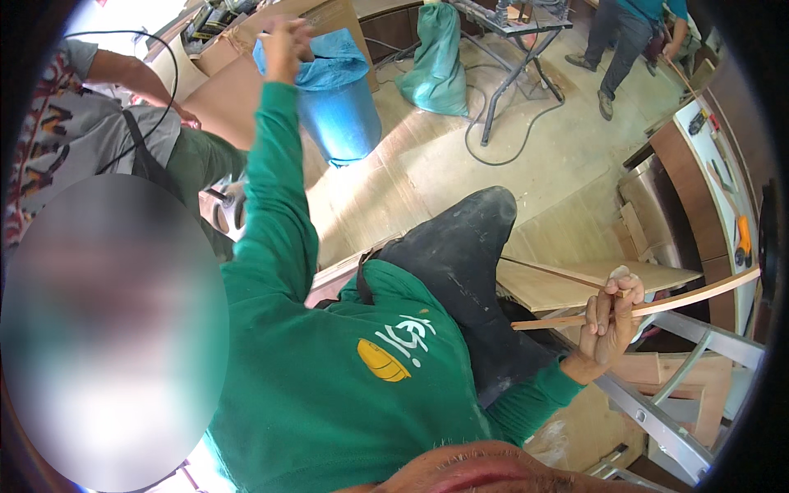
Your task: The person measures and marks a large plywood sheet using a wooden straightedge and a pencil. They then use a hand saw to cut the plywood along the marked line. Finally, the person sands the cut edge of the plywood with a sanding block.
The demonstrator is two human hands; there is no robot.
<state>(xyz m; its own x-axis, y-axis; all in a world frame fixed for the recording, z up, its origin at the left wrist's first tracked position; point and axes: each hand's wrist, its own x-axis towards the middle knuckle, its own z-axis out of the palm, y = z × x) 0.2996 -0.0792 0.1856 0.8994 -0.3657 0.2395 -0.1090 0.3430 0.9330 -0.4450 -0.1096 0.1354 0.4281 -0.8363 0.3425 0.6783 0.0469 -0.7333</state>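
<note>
My right hand (610,316), at the right above a metal ladder, is closed around a long, thin wooden strip (699,293). The strip runs from beside my dark-trousered leg out toward the right edge. A second, thinner strip (549,271) reaches the same fingers; whether they grip it too is unclear. My left arm, in a green sleeve, stretches up and away to the far left. Its hand (288,48) is raised in front of a blue bin (341,119) lined with a blue bag, apart from it as far as I can see. Motion smears its fingers.
A co-worker in a patterned grey shirt (49,123) stands close at the left. A green sack (436,66) and folding stand (526,41) are at the back, with a cable on the floor. The ladder (657,423) and boards (674,370) crowd the right; tools lie on a shelf (723,181).
</note>
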